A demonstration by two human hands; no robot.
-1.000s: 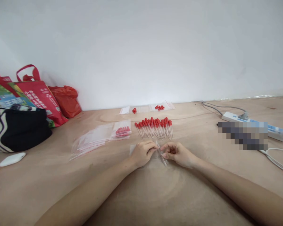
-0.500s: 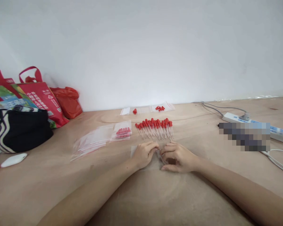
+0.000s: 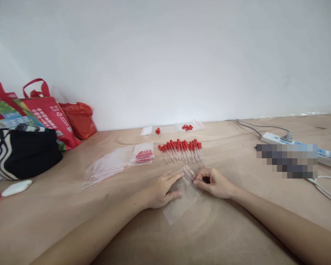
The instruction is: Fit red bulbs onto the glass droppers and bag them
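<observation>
Left hand (image 3: 161, 190) flat, fingers extended; right hand (image 3: 213, 183) pinched shut.

Clear plastic zip bag (image 3: 182, 200) on the wooden tabletop (image 3: 223, 228) between both hands, row of red-capped glass droppers (image 3: 182, 150) behind it, stack of clear bags (image 3: 116, 163) to its left, white power strip (image 3: 300, 145) far right.
</observation>
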